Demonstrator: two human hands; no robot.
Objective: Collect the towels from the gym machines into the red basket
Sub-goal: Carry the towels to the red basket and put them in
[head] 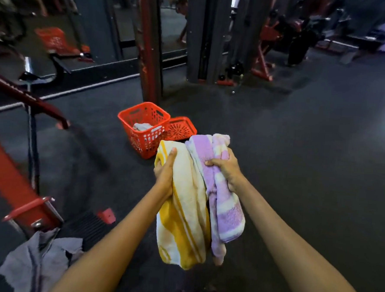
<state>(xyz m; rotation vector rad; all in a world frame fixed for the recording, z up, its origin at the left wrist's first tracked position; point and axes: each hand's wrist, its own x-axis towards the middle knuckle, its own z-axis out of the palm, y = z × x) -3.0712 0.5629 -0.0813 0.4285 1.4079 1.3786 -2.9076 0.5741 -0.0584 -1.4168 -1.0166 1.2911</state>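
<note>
I hold two towels out in front of me above the dark floor. My left hand (165, 169) grips a yellow and white striped towel (184, 215) that hangs down. My right hand (225, 168) is closed on a purple and white striped towel (222, 206) right beside it. The red basket (144, 129) stands on the floor just beyond the towels, with a pale cloth (142, 126) lying inside it. Its red lid (181, 128) lies flat against the basket's right side.
A red and black machine frame (20, 180) runs along the left, with a grey cloth (38, 260) draped at its base. A red post (149, 41) and a black weight stack (207, 34) rise behind the basket by a mirror. Dark open floor spreads to the right.
</note>
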